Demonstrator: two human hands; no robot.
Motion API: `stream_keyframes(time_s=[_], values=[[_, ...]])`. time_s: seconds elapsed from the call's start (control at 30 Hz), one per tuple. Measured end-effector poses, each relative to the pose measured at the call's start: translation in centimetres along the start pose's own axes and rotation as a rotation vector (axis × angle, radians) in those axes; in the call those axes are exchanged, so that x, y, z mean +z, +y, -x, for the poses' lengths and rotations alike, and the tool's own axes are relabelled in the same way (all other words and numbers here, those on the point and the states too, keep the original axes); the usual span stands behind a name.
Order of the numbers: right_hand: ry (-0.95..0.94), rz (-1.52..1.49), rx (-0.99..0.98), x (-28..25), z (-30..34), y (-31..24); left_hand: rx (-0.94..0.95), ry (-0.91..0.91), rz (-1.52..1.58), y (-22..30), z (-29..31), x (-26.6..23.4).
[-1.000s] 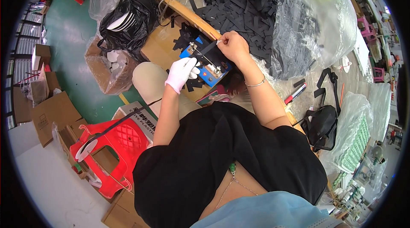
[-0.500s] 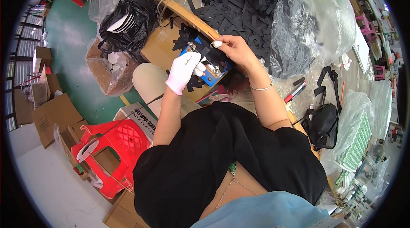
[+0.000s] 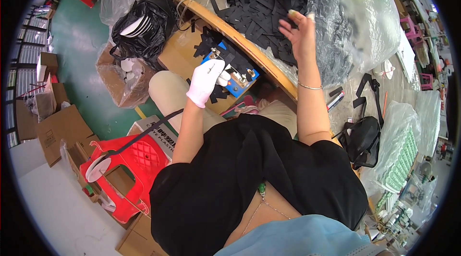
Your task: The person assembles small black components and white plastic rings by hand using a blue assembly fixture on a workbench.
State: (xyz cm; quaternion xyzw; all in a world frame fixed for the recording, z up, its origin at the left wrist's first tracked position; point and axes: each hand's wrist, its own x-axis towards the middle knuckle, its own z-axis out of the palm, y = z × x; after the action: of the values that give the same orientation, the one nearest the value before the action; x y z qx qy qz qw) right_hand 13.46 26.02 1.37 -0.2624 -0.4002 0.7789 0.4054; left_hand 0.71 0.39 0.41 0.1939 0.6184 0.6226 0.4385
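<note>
Overhanging black strips (image 3: pixel 265 9), right fingers (image 3: pixel 297 17) spread empty; left fingers (image 3: pixel 217 66) curl beside blue device (image 3: pixel 236 86), hold unclear.

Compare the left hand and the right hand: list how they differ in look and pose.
The left hand wears a white glove; the right hand is largely bare.
The left hand curls its fingers at the blue device; the right hand spreads its fingers over the black strips.
The right wrist wears a bracelet; the left wrist shows none.
Both reach forward.
</note>
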Motion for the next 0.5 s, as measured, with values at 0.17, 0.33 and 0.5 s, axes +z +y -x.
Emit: stream_keyframes(time_s=[0.17,0.33,0.5], values=[[-0.209,1.041,-0.335,1.8,3.5,2.2,-0.026,-0.027,0.005,-0.1,-0.1,0.6],[-0.445,0.784,0.204,3.5,6.1,3.5,-0.02,-0.054,-0.019,0.6,0.0,1.0],[-0.504,0.663,0.308,4.0,6.0,3.9,-0.006,-0.067,-0.052,0.5,-0.1,1.0]])
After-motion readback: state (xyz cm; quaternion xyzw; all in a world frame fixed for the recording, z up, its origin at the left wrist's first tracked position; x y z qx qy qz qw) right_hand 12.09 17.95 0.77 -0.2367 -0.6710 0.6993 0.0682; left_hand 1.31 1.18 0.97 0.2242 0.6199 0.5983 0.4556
